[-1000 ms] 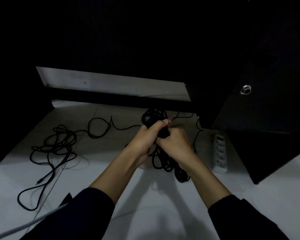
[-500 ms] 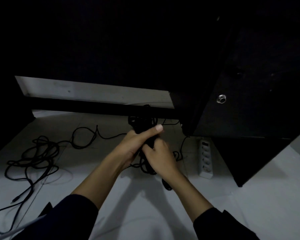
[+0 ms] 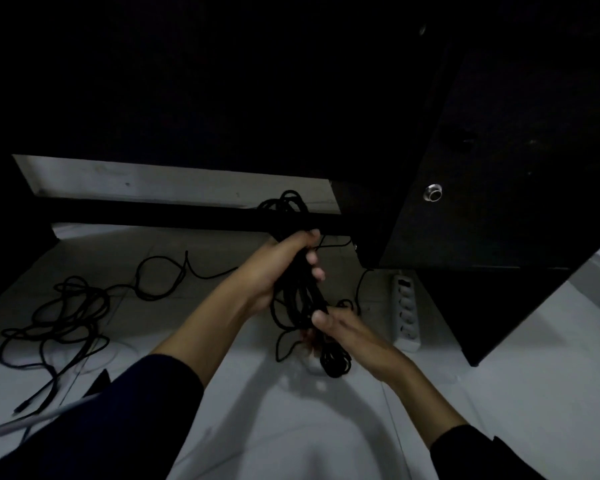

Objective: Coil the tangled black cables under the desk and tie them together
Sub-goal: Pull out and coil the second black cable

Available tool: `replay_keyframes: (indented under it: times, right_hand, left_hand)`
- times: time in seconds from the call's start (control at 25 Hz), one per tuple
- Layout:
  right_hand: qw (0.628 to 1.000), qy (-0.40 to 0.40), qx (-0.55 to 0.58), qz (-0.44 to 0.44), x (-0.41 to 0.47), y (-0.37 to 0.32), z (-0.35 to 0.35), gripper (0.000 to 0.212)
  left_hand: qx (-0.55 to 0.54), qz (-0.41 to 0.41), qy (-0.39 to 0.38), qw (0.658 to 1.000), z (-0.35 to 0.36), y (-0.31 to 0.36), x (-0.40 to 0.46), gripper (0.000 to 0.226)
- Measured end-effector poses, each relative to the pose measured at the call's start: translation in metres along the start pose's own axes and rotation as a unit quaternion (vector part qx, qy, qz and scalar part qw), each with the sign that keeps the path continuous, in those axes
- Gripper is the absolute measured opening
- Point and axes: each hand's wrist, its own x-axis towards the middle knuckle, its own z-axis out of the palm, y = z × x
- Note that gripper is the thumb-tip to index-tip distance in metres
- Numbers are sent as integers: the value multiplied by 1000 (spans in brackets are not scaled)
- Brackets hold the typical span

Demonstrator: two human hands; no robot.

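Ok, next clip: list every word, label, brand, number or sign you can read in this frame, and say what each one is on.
No text can be read in this frame.
Power strip: a small patch near its top end may be a switch or label; too dim and small to read.
Dark desk panel: only a round metal fitting, no lettering.
Black cable bundle, held by the left hand and right hand: no markings visible.
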Motion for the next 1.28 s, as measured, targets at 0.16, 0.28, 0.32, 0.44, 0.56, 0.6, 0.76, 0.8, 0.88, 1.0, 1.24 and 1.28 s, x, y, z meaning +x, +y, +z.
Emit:
replay_keyframes:
  times: [0.16, 0.28, 0.32, 0.44, 0.56, 0.6, 0.76, 0.8, 0.88, 1.0, 1.24, 1.28]
  right_hand:
    - [999, 25, -41, -5, -2, 22, -14, 31]
    - [983, 52, -177, -12, -3, 29, -26, 11]
    - [968, 51, -242, -28, -2, 28, -30, 10]
    - [920, 62, -375, -94, 0, 18, -38, 13]
    - [884, 66, -434, -160, 3, 7, -37, 5]
    - [875, 63, -450, -169, 4, 1, -35, 6]
    - [868, 36, -461, -182, 6, -26, -23, 11]
    - [881, 31, -434, -184, 6, -32, -19, 8]
    - [904, 33, -388, -176, 5, -42, -11, 14]
    - [914, 42, -362, -178, 3, -48, -6, 13]
    - [911, 63, -342, -222, 6, -46, -7, 10]
    - [917, 67, -328, -217, 6, -44, -7, 9]
  left_hand:
    - [110, 39, -15, 993, -1, 3, 10, 27]
    - [175, 50, -23, 983, -1, 1, 10, 26]
    - [195, 53, -14, 979, -2, -1, 11, 26]
    - [243, 67, 15, 967, -6, -3, 11, 24]
    - [255, 76, 27, 964, -10, -4, 10, 21]
    - [267, 73, 22, 961, -11, -5, 10, 20]
    - [329, 86, -19, 940, -13, -13, 9, 20]
    - [339, 93, -27, 936, -12, -14, 8, 25]
    - [323, 95, -26, 941, -12, -14, 8, 34]
    - [316, 98, -15, 944, -12, -12, 8, 40]
    - [293, 82, -18, 953, -16, -13, 7, 29]
    - [291, 80, -18, 953, -16, -14, 8, 28]
